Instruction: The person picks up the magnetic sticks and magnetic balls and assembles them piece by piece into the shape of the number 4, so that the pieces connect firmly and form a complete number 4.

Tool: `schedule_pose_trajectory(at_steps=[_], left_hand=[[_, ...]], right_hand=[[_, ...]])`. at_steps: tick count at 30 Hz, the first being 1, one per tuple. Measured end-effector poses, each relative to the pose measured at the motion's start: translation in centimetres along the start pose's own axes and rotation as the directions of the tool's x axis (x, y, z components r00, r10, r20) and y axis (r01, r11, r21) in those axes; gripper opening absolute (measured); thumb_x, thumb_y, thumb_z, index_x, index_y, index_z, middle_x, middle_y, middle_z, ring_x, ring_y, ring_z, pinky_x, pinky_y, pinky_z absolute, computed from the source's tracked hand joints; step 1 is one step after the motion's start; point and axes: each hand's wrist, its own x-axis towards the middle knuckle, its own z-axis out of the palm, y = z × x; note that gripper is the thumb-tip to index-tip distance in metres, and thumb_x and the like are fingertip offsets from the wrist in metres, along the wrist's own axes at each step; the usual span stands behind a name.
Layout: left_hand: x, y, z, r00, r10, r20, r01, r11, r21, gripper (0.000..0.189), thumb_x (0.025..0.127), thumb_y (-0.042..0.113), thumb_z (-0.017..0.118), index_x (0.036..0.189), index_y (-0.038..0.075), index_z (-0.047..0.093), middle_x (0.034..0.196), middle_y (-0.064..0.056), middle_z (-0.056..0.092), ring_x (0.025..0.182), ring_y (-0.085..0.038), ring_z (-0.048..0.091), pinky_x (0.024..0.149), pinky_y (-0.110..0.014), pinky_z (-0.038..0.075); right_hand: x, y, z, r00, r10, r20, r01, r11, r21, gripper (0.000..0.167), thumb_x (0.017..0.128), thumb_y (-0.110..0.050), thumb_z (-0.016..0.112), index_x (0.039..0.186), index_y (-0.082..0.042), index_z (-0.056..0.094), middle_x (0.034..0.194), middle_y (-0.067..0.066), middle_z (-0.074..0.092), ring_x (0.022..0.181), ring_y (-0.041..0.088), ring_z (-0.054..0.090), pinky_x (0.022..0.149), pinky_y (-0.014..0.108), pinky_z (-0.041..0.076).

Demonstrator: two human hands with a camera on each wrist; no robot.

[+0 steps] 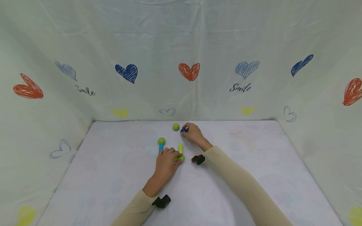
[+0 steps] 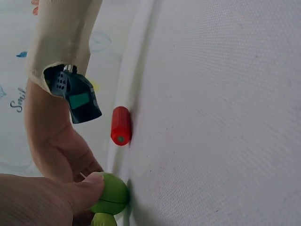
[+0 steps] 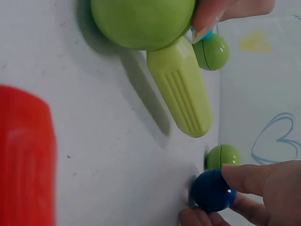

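A dark blue ball (image 3: 213,190) is held by the right hand (image 1: 193,133); it is pinched between the thumb and the fingers. Whether the blue ball is touching the table (image 1: 127,169) cannot be told. Just to the left of that grip, a loose green ball (image 1: 176,127) is seen on the table.

Another green ball (image 2: 114,193) is held by the left hand (image 1: 166,161), with the thumb pressed on it. A yellow stick (image 3: 181,89) is joined to this held ball and is pointed away from the person, toward the space below the right hand's grip. Past the left hand's fingers, a third green ball (image 1: 161,141) is seen with a blue stick (image 1: 161,147) joined to it. The near end of the blue stick is hidden by the left hand.

To the right of the left hand's grip, a red stick (image 2: 121,126) is laid on the table. It is partly covered by the small black camera (image 1: 199,160) that is worn at the right sleeve (image 1: 237,179).
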Motion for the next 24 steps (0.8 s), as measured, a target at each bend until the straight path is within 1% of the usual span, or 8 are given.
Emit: schedule_pose_trajectory(at_steps=[5,6,8,14,24], left_hand=[[0.0,0.1,-0.1,1.000,-0.009,0.014,0.009,1.000,-0.003,0.023,0.088,0.025,0.088,0.108,0.016,0.083,0.101,0.000,0.072,0.097,-0.021,0.061,0.090,-0.042,0.048],[0.0,0.2,-0.1,1.000,-0.014,0.018,0.014,1.000,-0.003,0.023,0.088,0.025,0.088,0.108,0.016,0.083,0.101,0.000,0.072,0.097,-0.021,0.060,0.090,-0.042,0.048],[0.0,0.2,-0.2,0.999,-0.024,0.024,0.024,1.000,-0.006,0.023,0.088,0.025,0.088,0.108,0.015,0.083,0.101,-0.001,0.072,0.096,-0.021,0.060,0.090,-0.042,0.048],[-0.1,0.3,-0.3,0.999,-0.037,0.018,0.038,0.999,-0.016,0.023,0.087,0.025,0.089,0.108,0.015,0.083,0.098,0.000,0.071,0.095,-0.020,0.059,0.089,-0.040,0.046],[-0.2,0.3,-0.2,1.000,-0.017,-0.003,0.017,0.999,-0.040,0.021,0.087,0.023,0.089,0.105,0.015,0.083,0.098,0.000,0.071,0.094,-0.020,0.059,0.088,-0.040,0.046]], right_hand=[[-0.7,0.0,-0.2,0.999,0.010,0.037,-0.011,0.999,0.037,0.031,0.101,-0.013,0.071,0.128,0.001,0.068,0.114,0.018,0.070,0.096,0.027,0.065,0.084,0.037,0.055],[-0.9,0.0,-0.3,0.999,0.003,0.040,-0.005,0.999,0.037,0.030,0.100,-0.013,0.071,0.127,0.001,0.069,0.111,0.018,0.069,0.093,0.026,0.064,0.081,0.035,0.055],[-1.3,-0.1,-0.3,0.998,-0.004,0.056,0.001,0.999,0.044,0.030,0.101,-0.014,0.071,0.126,0.001,0.069,0.111,0.018,0.069,0.091,0.026,0.064,0.079,0.035,0.055],[-2.2,-0.2,-0.1,0.996,-0.018,0.087,0.013,0.998,0.059,0.029,0.102,-0.016,0.071,0.127,-0.001,0.070,0.118,0.020,0.070,0.099,0.029,0.066,0.088,0.039,0.057],[-3.1,0.4,0.3,0.993,-0.035,0.111,0.028,0.997,0.069,0.028,0.101,-0.018,0.071,0.125,-0.003,0.072,0.114,0.018,0.072,0.095,0.027,0.066,0.084,0.039,0.057]])
